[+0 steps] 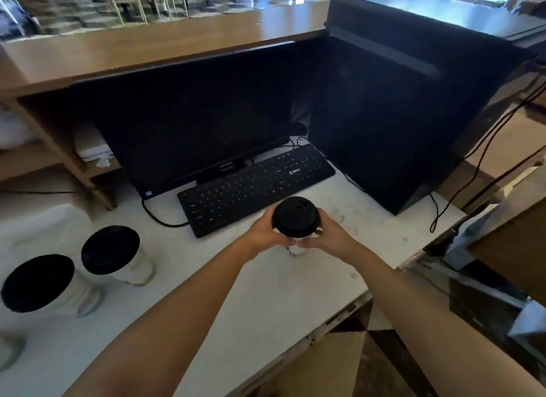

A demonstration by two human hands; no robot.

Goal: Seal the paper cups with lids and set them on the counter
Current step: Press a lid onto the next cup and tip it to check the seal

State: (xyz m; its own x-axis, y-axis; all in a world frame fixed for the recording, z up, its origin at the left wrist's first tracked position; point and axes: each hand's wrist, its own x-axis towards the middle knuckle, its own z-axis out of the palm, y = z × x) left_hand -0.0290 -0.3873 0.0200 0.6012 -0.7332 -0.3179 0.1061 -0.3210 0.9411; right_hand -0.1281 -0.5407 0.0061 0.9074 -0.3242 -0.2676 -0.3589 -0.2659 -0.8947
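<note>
Paper cup [299, 244]: white body, fitted with a black domed lid [296, 216] with a sip slot on top. The lid appears evenly seated. Left hand [266, 234] and right hand [332, 234] grip the cup from opposite sides, fingers curled round the body below the lid. Location: just in front of the keyboard [257, 187], over the white table [266, 302]; base contact cannot be confirmed. Second lidded cup [110, 250] and third lidded cup [37, 283] stand on the table at left.

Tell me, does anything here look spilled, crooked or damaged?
Nothing serious. The left hand and right hand grip the held cup, its lid on. The nearer cup and farther cup at left stand lidded, no spill. Only faint grey smudges mark the counter right of the held cup.
</note>
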